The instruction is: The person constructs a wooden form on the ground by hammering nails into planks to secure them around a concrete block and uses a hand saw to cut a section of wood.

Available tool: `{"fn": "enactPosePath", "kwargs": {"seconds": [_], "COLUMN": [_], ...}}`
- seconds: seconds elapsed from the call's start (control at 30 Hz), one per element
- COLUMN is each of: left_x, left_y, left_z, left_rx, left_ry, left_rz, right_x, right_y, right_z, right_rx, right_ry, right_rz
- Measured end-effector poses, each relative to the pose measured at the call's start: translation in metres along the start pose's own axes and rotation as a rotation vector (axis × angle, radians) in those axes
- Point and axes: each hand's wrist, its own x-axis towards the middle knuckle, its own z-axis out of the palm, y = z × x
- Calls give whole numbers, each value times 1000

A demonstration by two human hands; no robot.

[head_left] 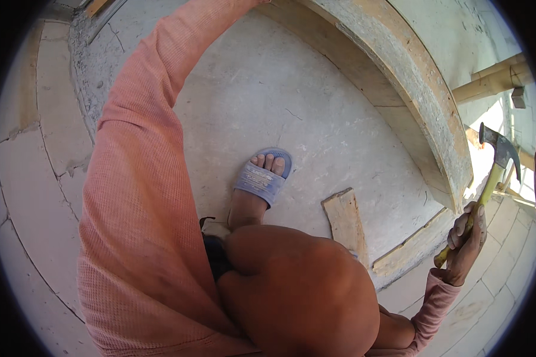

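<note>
My right hand is closed around the yellow-green handle of a claw hammer, at the right side of the view. The hammer is raised, its dark metal head up and its claw pointing right. My left arm, in a pink sleeve, stretches to the upper edge. Only a sliver of that hand shows, by the upper end of a long wooden board, so its fingers are hidden. The board stands on edge, crusted with grey cement, and looks curved through the lens.
Below my bent knee, a foot in a blue slide sandal rests on the grey concrete floor. A short wood scrap and another plank lie to the right. Block walls rise on both sides. A timber beam juts in at upper right.
</note>
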Motion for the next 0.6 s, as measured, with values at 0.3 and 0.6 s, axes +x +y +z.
{"fn": "enactPosePath", "kwargs": {"seconds": [0.3, 0.6], "left_x": [10, 6], "left_y": [6, 4], "left_z": [8, 10], "left_rx": [-459, -467], "left_ry": [5, 54], "left_rz": [-365, -332], "right_x": [5, 27], "right_y": [-23, -63], "right_z": [30, 84], "right_rx": [-59, -282], "right_ry": [-35, -171], "right_rz": [-20, -72]}}
